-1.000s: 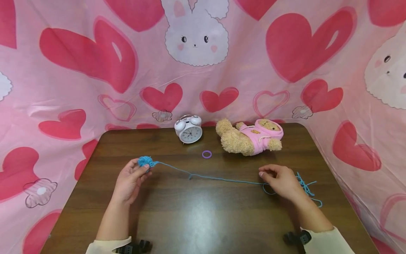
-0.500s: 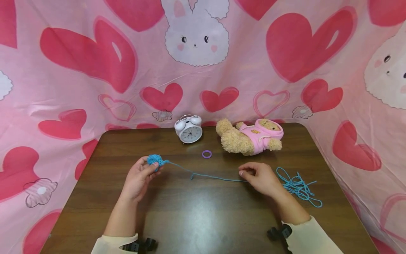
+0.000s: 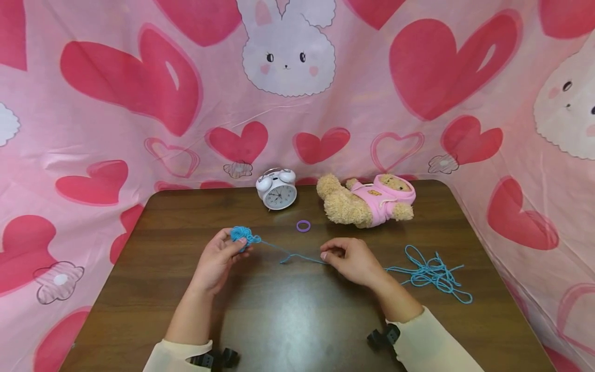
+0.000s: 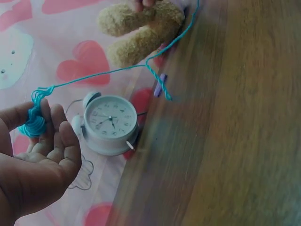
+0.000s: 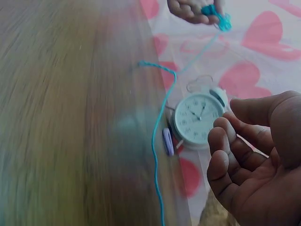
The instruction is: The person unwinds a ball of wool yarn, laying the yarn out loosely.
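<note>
Between the thumb and fingers of my left hand (image 3: 215, 263), a small bundle of blue yarn (image 3: 241, 235) is pinched above the table's left-centre. From it a thin strand (image 4: 101, 74) stretches rightward, with a short twisted tail (image 4: 159, 82) hanging off partway along. My right hand (image 3: 353, 261) hovers over the strand with loosely curled fingers. In the right wrist view the strand passes well beside those fingers (image 5: 218, 165), which hold nothing. Behind this hand, the strand comes out and joins a loose tangle of blue yarn (image 3: 434, 274) on the table.
A white twin-bell alarm clock (image 3: 277, 191) stands at the back of the dark wooden table (image 3: 279, 320). A purple ring (image 3: 303, 226) lies in front of it. To the right lies a teddy bear (image 3: 367, 201) in a pink hoodie. A pink heart-patterned cloth (image 3: 288, 119) hangs behind.
My right hand has moved left over the strand, uncovering the tangle. My left hand has shifted right with the yarn bundle, so both hands are closer together.
</note>
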Demonstrator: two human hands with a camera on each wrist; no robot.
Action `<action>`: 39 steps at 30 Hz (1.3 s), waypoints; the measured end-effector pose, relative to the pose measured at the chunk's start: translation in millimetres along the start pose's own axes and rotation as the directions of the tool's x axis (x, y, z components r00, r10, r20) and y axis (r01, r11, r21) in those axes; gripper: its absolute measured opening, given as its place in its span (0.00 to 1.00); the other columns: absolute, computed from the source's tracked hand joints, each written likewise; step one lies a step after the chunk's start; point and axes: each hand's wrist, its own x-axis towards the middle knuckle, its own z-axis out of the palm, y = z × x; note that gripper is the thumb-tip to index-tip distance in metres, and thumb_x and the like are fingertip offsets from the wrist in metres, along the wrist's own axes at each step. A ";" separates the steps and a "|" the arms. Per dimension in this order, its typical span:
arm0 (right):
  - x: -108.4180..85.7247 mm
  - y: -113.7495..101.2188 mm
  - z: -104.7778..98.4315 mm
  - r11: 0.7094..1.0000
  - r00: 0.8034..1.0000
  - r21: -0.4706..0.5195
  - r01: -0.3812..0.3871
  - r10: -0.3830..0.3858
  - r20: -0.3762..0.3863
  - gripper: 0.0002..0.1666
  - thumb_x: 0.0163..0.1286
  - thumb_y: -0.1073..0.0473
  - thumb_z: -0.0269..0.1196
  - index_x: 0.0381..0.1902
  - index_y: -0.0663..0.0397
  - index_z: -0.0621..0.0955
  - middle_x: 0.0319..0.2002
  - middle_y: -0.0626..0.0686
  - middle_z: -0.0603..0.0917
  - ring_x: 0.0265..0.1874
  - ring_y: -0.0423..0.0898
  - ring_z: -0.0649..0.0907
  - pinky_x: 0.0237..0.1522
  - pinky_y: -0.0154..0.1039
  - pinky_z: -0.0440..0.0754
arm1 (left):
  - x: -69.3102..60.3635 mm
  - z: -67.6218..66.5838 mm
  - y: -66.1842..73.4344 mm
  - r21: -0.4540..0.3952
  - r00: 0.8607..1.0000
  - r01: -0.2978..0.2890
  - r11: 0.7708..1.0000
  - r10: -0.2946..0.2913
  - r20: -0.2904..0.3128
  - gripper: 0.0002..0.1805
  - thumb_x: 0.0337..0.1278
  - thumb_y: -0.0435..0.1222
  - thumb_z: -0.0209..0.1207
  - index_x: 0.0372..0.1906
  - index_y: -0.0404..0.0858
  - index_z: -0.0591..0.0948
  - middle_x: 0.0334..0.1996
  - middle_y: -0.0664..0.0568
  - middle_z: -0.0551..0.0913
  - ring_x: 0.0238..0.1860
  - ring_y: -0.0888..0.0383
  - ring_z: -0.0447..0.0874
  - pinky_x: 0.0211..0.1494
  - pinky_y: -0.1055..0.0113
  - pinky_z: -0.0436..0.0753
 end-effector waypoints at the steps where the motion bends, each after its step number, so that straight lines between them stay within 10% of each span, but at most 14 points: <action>1: 1.4 -1.7 2.9 1.000 1.000 0.002 0.011 -0.011 0.003 0.10 0.69 0.57 0.71 0.46 0.55 0.89 0.33 0.41 0.88 0.31 0.37 0.84 0.35 0.33 0.81 | 0.2 1.3 -0.1 0.004 1.000 -0.002 1.000 0.002 0.008 0.15 0.74 0.33 0.59 0.58 0.35 0.70 0.42 0.53 0.89 0.46 0.50 0.88 0.55 0.58 0.85; 19: 28.0 -29.4 45.6 0.979 0.979 0.015 0.205 -0.204 -0.019 0.12 0.65 0.58 0.74 0.46 0.51 0.90 0.36 0.42 0.85 0.30 0.36 0.81 0.35 0.35 0.82 | 5.0 28.3 -5.7 -0.020 0.997 -0.002 1.000 0.004 0.075 0.15 0.73 0.31 0.60 0.56 0.33 0.70 0.40 0.50 0.88 0.40 0.53 0.87 0.52 0.59 0.86; 39: 31.0 -43.8 52.8 0.972 0.970 -0.001 0.233 -0.233 -0.070 0.04 0.66 0.56 0.72 0.38 0.47 0.91 0.33 0.39 0.84 0.31 0.36 0.80 0.36 0.35 0.80 | 6.0 37.8 -3.6 -0.015 0.998 0.016 1.000 -0.015 0.067 0.16 0.74 0.33 0.60 0.57 0.35 0.69 0.36 0.49 0.88 0.38 0.53 0.88 0.49 0.59 0.86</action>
